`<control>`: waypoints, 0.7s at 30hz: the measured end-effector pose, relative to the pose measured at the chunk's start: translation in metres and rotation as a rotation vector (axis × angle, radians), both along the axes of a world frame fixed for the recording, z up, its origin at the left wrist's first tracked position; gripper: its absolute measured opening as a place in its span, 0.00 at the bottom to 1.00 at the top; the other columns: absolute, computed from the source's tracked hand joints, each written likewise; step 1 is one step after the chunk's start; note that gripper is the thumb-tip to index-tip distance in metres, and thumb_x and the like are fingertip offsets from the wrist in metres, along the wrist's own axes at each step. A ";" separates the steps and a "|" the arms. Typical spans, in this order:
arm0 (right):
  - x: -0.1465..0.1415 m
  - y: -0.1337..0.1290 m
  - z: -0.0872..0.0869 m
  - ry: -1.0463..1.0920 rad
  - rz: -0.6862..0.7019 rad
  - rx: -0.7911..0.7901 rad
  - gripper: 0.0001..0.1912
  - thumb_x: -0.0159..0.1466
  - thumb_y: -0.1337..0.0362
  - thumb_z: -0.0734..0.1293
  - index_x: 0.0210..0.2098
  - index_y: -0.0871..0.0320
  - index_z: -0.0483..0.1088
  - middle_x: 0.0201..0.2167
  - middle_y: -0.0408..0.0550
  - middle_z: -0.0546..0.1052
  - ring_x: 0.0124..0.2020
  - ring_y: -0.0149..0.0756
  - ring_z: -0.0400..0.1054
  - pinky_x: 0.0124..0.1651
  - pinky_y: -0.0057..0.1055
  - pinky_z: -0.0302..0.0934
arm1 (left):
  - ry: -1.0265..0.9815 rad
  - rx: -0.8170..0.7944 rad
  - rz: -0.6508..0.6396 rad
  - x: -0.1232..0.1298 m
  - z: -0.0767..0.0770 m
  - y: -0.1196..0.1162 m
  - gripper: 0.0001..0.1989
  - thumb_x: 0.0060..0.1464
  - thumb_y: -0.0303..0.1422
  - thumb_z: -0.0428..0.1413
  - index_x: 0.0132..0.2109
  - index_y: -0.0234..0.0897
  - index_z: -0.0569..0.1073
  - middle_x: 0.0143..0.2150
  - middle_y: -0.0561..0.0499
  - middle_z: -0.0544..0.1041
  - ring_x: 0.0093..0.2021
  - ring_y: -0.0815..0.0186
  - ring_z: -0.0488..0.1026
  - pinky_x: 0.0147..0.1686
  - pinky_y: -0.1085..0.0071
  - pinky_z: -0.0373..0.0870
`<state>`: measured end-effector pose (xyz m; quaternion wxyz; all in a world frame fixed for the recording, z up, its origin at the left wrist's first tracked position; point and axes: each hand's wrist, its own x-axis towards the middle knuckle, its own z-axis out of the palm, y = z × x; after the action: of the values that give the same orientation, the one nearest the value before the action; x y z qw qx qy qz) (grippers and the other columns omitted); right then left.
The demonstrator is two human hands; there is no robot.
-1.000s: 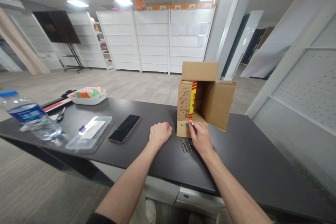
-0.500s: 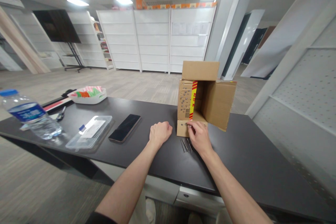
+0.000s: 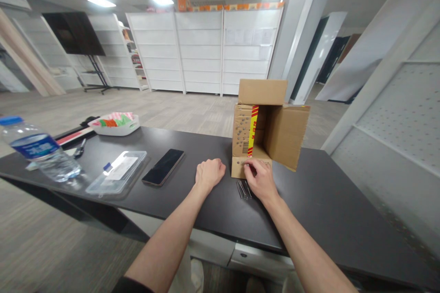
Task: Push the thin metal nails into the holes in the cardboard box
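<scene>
1. The cardboard box stands upright on the black desk, its open side toward the person; its long axis runs vertically, with one flap raised on top and another swung out rightward.
2. At the box's lower flap, the right hand has thumb and forefinger close together; whether they grip anything, I cannot tell.
3. Careful work here probably calls for light pressure, square to that flap, with the box braced against sliding.
4. Near the box, in front of it, lie loose nails, their long axes running roughly toward the person.
5. Left of the box, apart from it, the left hand rests with fingers curled in.
6. Farther left of the box are a smartphone and a clear plastic case.
</scene>
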<state>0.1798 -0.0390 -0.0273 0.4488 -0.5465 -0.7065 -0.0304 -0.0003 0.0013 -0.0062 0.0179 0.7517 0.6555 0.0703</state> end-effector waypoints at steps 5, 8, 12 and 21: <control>0.000 -0.001 0.002 0.000 0.004 -0.003 0.12 0.66 0.60 0.58 0.40 0.55 0.72 0.38 0.49 0.77 0.40 0.42 0.69 0.46 0.39 0.57 | -0.003 -0.027 0.005 0.001 0.003 -0.001 0.20 0.59 0.38 0.40 0.42 0.39 0.76 0.41 0.40 0.78 0.42 0.55 0.75 0.42 0.63 0.66; 0.001 0.000 0.001 0.015 0.005 0.009 0.12 0.67 0.62 0.57 0.41 0.56 0.71 0.39 0.49 0.77 0.42 0.42 0.69 0.47 0.39 0.57 | 0.003 -0.029 0.014 0.001 0.004 -0.002 0.20 0.59 0.38 0.41 0.42 0.39 0.76 0.41 0.40 0.78 0.42 0.55 0.75 0.41 0.63 0.66; 0.003 0.003 0.000 0.048 0.023 0.013 0.10 0.66 0.63 0.58 0.40 0.56 0.70 0.39 0.50 0.77 0.41 0.42 0.70 0.46 0.38 0.59 | 0.003 -0.018 0.004 0.001 0.005 -0.002 0.19 0.59 0.38 0.41 0.41 0.39 0.76 0.40 0.40 0.78 0.41 0.54 0.76 0.41 0.63 0.67; 0.003 0.001 -0.001 0.002 -0.012 -0.023 0.08 0.64 0.65 0.59 0.37 0.57 0.69 0.35 0.49 0.76 0.38 0.40 0.69 0.45 0.36 0.57 | 0.020 0.009 -0.008 0.000 0.002 -0.001 0.20 0.59 0.37 0.40 0.40 0.38 0.76 0.39 0.40 0.78 0.40 0.53 0.76 0.38 0.62 0.68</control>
<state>0.1827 -0.0378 -0.0281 0.4430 -0.5557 -0.7031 -0.0244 -0.0004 0.0004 -0.0041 0.0085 0.7551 0.6522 0.0657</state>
